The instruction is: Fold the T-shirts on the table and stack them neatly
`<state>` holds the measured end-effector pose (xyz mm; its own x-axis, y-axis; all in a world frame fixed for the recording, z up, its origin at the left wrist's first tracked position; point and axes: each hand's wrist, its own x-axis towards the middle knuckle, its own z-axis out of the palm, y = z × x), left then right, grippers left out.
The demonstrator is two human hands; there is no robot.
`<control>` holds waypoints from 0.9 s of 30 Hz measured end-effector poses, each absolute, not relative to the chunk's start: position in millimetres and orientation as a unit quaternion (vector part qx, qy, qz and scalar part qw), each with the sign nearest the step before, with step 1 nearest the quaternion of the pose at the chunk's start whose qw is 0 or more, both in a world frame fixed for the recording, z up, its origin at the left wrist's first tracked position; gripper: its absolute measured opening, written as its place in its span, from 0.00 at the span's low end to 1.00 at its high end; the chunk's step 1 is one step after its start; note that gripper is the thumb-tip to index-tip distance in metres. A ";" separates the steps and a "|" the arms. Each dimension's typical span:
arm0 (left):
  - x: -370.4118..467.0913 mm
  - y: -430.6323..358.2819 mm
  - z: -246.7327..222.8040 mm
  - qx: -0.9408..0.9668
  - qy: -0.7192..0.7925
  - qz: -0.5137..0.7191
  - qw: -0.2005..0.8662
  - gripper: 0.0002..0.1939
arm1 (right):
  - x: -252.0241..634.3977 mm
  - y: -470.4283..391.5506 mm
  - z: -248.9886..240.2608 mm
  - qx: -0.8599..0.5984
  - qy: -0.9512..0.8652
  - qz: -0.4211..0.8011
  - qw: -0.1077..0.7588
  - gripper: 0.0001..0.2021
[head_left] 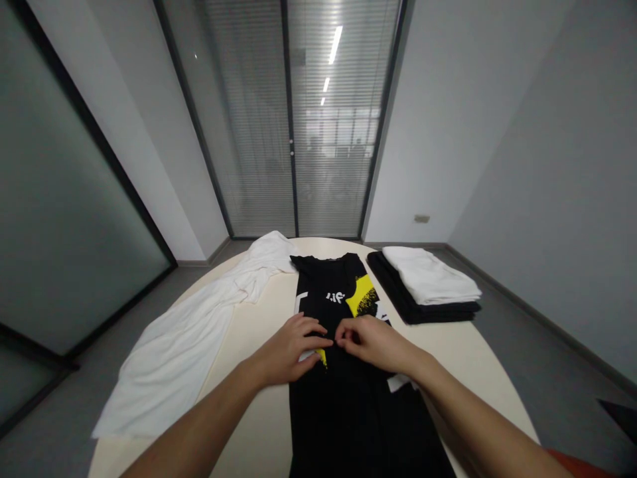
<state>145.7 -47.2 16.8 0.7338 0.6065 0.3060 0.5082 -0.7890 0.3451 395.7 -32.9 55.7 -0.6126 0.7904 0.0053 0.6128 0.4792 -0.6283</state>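
A black T-shirt (338,405) with white lettering and yellow patches lies lengthwise on the table, its sides folded in to a long narrow strip. Above its middle, my left hand (298,342) has its fingers stretched and apart, near a small yellow patch. Close beside it, my right hand (371,338) has its fingers curled together at the shirt's front; whether any cloth is pinched between them is hidden. The tips of both hands nearly meet. The shirt's lower end runs out of view at the bottom.
The round cream table (259,338) carries a loosely spread white garment (179,345) along its left side. At the right back sits a stack with a folded white garment (430,275) on top of folded black clothes (423,313). Glass partitions (293,119) stand beyond.
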 end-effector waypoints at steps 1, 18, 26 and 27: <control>147.8 -50.0 19.5 0.931 0.286 0.193 0.117 0.19 | 397.0 -28.6 52.9 -0.435 -0.845 0.264 0.165 0.07; 175.3 -65.3 11.3 0.930 0.255 0.213 0.159 0.09 | 368.2 42.4 25.5 -0.579 -0.773 0.156 0.206 0.16; 181.0 -62.8 7.9 0.929 0.242 0.223 0.171 0.10 | 376.0 61.1 2.0 -0.564 -0.717 0.273 0.305 0.11; 181.1 -64.0 9.9 0.930 0.240 0.220 0.172 0.09 | 379.1 62.1 0.1 -0.552 -0.716 0.284 0.319 0.11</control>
